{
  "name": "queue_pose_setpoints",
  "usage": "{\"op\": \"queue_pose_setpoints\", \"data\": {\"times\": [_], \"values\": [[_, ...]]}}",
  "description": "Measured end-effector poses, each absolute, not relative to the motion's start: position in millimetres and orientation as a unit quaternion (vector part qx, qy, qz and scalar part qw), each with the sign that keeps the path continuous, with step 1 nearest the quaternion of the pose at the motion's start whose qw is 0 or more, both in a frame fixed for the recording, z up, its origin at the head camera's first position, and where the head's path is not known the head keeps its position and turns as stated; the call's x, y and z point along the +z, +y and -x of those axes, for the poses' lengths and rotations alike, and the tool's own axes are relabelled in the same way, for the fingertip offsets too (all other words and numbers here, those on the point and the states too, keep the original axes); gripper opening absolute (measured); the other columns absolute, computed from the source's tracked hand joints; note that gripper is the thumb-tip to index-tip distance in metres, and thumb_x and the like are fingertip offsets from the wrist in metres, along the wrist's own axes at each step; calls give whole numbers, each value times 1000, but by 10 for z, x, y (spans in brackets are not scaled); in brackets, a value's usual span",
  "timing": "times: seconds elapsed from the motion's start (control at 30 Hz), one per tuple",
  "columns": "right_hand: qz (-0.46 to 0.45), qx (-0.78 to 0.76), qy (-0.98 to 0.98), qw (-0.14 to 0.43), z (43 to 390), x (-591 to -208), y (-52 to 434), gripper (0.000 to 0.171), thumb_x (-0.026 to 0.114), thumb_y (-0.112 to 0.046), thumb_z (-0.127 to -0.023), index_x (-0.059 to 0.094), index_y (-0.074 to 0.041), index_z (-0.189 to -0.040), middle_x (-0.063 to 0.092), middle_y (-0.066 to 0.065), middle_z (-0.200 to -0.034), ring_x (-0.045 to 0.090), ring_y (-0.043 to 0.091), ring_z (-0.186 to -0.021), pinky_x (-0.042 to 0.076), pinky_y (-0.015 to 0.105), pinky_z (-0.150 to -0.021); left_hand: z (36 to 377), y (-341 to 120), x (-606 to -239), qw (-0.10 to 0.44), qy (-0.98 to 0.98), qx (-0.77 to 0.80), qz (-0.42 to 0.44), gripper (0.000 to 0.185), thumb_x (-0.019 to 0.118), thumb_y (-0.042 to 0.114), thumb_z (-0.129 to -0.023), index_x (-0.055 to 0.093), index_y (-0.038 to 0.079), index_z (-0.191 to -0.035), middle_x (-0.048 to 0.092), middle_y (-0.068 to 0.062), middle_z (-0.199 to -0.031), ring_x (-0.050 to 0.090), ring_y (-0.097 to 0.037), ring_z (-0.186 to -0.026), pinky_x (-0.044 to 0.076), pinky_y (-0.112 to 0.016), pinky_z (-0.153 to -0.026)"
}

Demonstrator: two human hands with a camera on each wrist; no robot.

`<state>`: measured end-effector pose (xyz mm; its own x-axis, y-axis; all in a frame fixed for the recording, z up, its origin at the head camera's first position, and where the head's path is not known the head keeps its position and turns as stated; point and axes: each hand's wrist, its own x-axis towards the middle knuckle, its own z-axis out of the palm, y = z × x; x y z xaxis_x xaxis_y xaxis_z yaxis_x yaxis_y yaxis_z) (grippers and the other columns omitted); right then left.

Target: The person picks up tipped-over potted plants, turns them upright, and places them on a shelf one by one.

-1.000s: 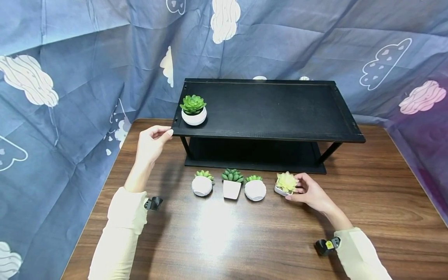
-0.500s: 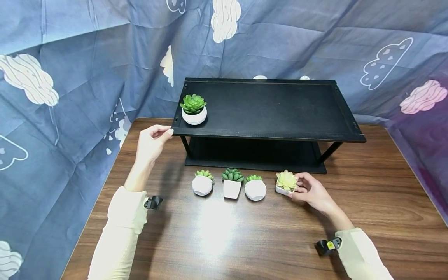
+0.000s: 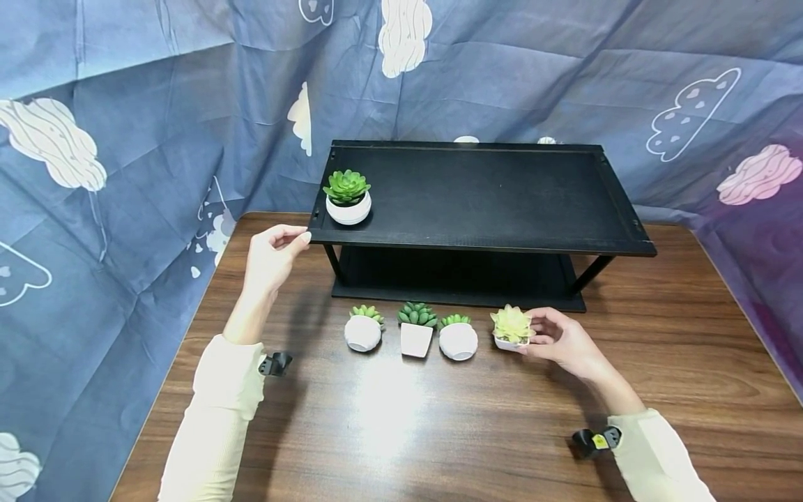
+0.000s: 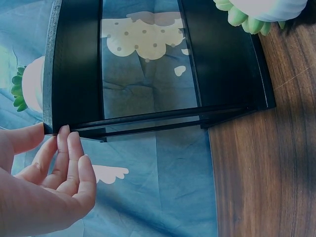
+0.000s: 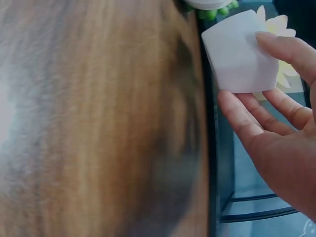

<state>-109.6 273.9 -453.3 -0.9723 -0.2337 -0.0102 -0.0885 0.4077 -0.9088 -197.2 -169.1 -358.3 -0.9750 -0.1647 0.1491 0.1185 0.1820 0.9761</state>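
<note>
Black two-tier shelf (image 3: 483,199) on wooden table (image 3: 439,418): one green succulent (image 3: 347,197) placed on top, left end.
Three potted succulents (image 3: 416,330) in a row on table, not yet shelved.
Yellow succulent (image 3: 511,328), white pot pinched by right hand (image 3: 561,341), just above table.
Left hand (image 3: 270,254) loosely open, empty, fingertips at shelf corner.
</note>
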Motion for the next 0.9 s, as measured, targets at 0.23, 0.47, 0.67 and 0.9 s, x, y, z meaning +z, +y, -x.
{"op": "queue_pose_setpoints", "data": {"times": [0.23,0.47,0.67,0.9], "values": [[122,-540,829,76,1066,-4320,2752,50,76,5,-67,49,9,-110,56,13,-97,60,6,-84,51,22,-70,1971,-1693,-3580,112,-768,-631,-13,22,62,1,-84,62,-14,-100,66,-6,-80,58,-1,-64,45,-16,-70],[140,-550,821,70,1031,-4100,2738,50,75,8,-67,48,10,-109,56,6,-95,60,8,-82,51,22,-68,1976,-1698,-3589,111,-771,-628,-15,22,62,1,-84,62,-13,-100,67,-10,-83,58,-2,-65,45,-17,-70],[165,-560,811,49,1010,-3912,2701,51,74,13,-65,50,8,-109,57,1,-97,58,7,-85,50,22,-70,1972,-1691,-3584,110,-765,-634,-12,22,62,1,-84,61,-14,-100,65,3,-76,58,-2,-65,45,-16,-70],[173,-538,823,52,1012,-3670,2658,50,75,11,-66,50,6,-109,54,2,-97,56,7,-86,50,21,-70,1963,-1687,-3575,110,-760,-641,-8,23,63,1,-84,61,-15,-100,60,14,-71,59,-2,-65,45,-16,-70]]}}
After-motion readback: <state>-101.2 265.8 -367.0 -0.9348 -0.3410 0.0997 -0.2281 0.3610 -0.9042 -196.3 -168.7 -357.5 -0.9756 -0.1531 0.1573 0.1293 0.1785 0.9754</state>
